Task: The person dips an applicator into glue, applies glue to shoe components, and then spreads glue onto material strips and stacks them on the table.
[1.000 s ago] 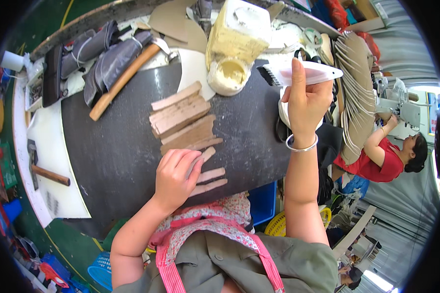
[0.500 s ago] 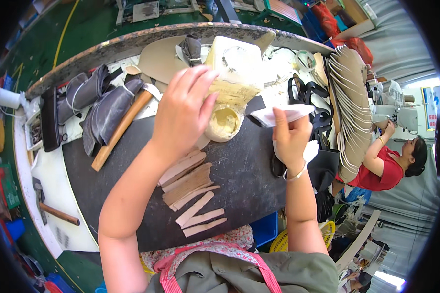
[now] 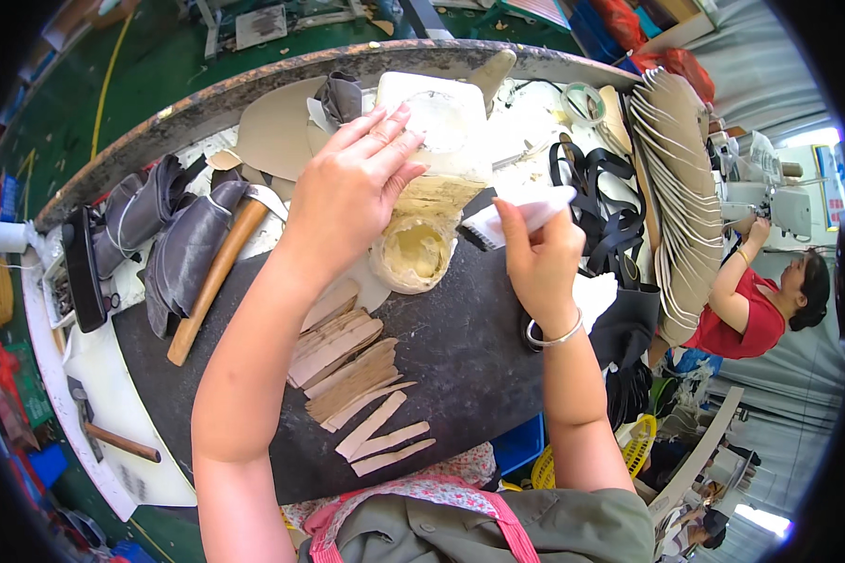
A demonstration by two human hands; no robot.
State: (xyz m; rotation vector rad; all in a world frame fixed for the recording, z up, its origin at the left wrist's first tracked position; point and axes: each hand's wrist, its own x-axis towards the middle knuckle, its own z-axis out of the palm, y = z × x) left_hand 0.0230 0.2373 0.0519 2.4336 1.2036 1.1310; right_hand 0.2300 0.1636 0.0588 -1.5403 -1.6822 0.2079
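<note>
My left hand (image 3: 352,192), its fingers stretched out, lies against the left side of a whitish glue container (image 3: 434,108) crusted with yellow. A round cup (image 3: 415,255) of yellowish glue stands at the container's near side. In my right hand (image 3: 546,267) is a flat white brush (image 3: 521,211), pinched between thumb and fingers, its dark end pointing left just right of the cup. Below the cup, several thin tan leather strips (image 3: 347,361) lie side by side on the black mat (image 3: 451,347). My right palm is hidden.
Dark leather bundles (image 3: 192,244) and a wooden-handled tool (image 3: 218,281) lie left, with a hammer (image 3: 113,436) farther left. Black straps (image 3: 603,192), crumpled white paper (image 3: 593,300) and stacked beige pieces (image 3: 671,206) lie right. Another person (image 3: 737,291) works at a machine beyond.
My right hand has brought the brush left, closer to the glue cup, and tilted it. My left hand stays by the container, fingers now farther up its side. The whole view has shifted slightly.
</note>
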